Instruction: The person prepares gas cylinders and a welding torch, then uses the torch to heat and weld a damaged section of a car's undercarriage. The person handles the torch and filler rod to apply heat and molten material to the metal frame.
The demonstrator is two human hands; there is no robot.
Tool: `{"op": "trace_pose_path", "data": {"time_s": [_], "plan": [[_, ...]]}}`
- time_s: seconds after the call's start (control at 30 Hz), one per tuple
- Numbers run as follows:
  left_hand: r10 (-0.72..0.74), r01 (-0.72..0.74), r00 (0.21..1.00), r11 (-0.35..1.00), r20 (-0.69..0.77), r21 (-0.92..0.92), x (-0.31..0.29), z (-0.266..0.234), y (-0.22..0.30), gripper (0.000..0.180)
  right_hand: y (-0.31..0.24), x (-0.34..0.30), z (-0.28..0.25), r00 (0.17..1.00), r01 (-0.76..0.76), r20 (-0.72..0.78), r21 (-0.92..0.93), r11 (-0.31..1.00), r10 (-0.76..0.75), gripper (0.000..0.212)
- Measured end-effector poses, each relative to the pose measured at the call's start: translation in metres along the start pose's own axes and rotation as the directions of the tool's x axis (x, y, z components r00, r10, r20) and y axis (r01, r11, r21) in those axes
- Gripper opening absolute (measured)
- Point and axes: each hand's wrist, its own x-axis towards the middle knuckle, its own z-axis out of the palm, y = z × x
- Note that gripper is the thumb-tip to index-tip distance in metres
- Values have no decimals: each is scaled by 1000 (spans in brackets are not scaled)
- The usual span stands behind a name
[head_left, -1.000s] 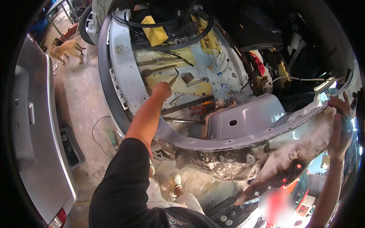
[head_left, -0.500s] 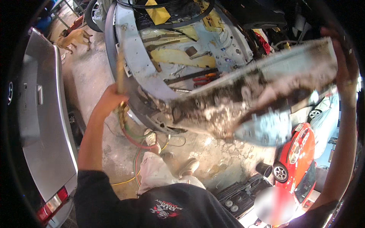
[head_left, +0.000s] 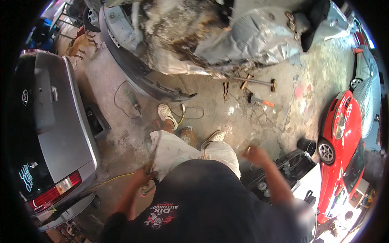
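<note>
White trousers (head_left: 178, 150) lay between the two hands' fingers, the left hand (head_left: 144, 175) gripping a blurred slender tool (head_left: 154, 153), the right hand (head_left: 256, 156) loosely spread

Wrecked car ahead, hammers all over the concrete

My left hand (head_left: 144, 175) is wrapped around a slim, blurry tool (head_left: 157, 149) next to my leg, with hoses (head_left: 147, 192) just below. My right hand (head_left: 256, 155) is beside my other leg, blurred, fingers loosely curled. Crumpled car body (head_left: 261, 38) up front, long-handled hammer (head_left: 260, 82) and orange-handled hammer (head_left: 261, 101) near it. Silver car (head_left: 67, 125) left, red car (head_left: 349, 117) right.
</note>
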Motion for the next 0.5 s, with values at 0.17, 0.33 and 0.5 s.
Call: {"op": "trace_pose_path", "data": {"time_s": [0.17, 0.33, 0.5], "plan": [[-25, 30, 977, 999, 212, -21, -19, 34, -44, 37, 86, -72, 154, 903, -228, 418, 656, 719, -95, 37], [-153, 119, 964, 980, 218, 161, -78, 3, 41, 32, 138, -54, 177, 588, -214, 617, 743, 634, -524, 29], [-224, 196, 973, 706, -49, 681, 8, -19, 33, 50, 103, 83, 216, 957, 204, 146, 274, 940, -250, 40]]}}
